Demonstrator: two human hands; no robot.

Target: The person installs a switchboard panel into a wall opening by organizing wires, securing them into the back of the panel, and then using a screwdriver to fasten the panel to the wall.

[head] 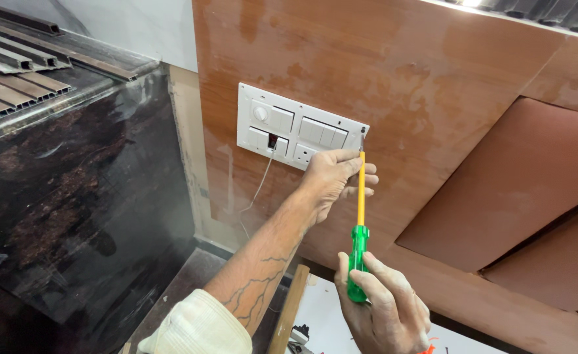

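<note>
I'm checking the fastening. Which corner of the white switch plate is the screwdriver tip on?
The right-hand corner of the switch plate, beside the left hand; the screwdriver tip meets it there, the other corners untouched.

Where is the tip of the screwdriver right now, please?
In the head view, the screwdriver tip sits at the right edge of the white switch plate on the wooden wall panel, steadied by the left hand, handle held by the right hand.

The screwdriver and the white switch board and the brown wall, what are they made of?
The screwdriver: its see-through green handle looks like plastic, the shaft wears a yellow sleeve, probably plastic too, and the bare tip looks like metal. The white switch board looks like smooth moulded plastic. The brown wall looks like wood laminate, glossy with faint grain, though smeared.
</note>
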